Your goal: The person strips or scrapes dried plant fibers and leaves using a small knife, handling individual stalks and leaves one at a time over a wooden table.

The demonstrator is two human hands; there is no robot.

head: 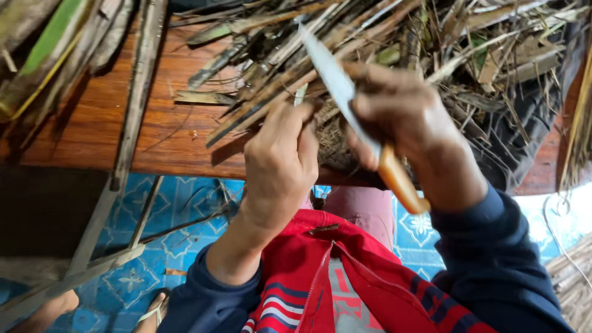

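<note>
My right hand (412,129) grips a knife (336,80) by its orange-tan handle, the long pale blade pointing up and to the left. My left hand (282,161) is closed around a thin pale-green strip (300,94) of plant stalk, just left of the blade. Both hands work at the near edge of a reddish wooden table (98,129), in front of a heap of dry stalks and peelings (394,37). Whether the blade touches the strip is hidden by my fingers.
Long split strips (132,105) lie across the table's left side and lean down to the floor. Green stalks (43,49) lie at the far left. A blue patterned mat (185,209) covers the floor. My red jacket and knee are below the hands.
</note>
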